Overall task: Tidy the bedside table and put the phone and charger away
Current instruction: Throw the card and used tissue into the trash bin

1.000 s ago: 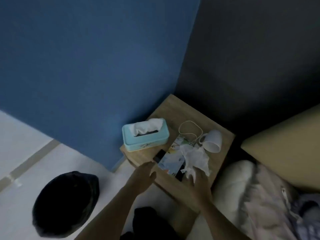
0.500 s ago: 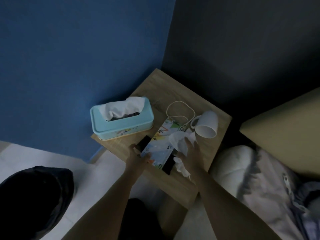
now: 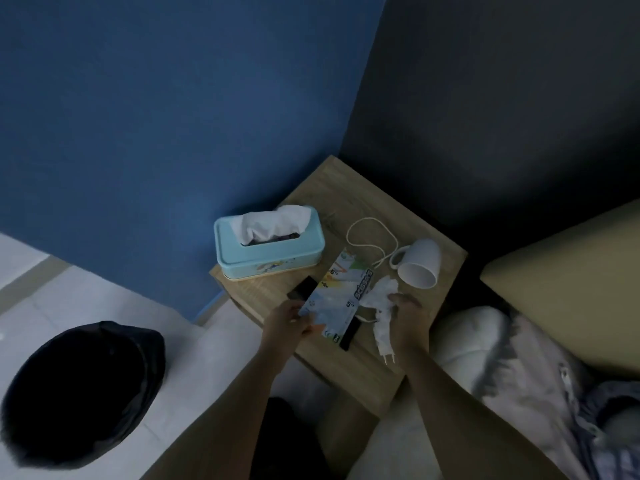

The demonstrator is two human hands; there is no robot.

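We look down on a wooden bedside table (image 3: 349, 192) set in the corner between a blue wall and a dark one. The left hand (image 3: 287, 322) pinches the near corner of a printed card (image 3: 332, 303) — packaging with "scissors" lettered along one edge — which lies slantwise over a dark flat object, probably the phone (image 3: 301, 287), though in this dim light we cannot be sure; its black ends stick out at both sides of the card. The right hand (image 3: 407, 320) is closed around a crumpled white tissue (image 3: 381, 299) just beside the card's right edge. Below that hand a white charger plug (image 3: 387, 355) lies on the tabletop with its two pins towards the front edge, and its white cable (image 3: 372, 233) loops back behind the card, touching the handle of a white mug (image 3: 420, 265) that lies tipped on its side. A pale blue tissue box (image 3: 270, 251) stands at the table's left edge — a tissue pokes from its slot. On the floor to the left sits a bin lined with a black bag (image 3: 83, 393).
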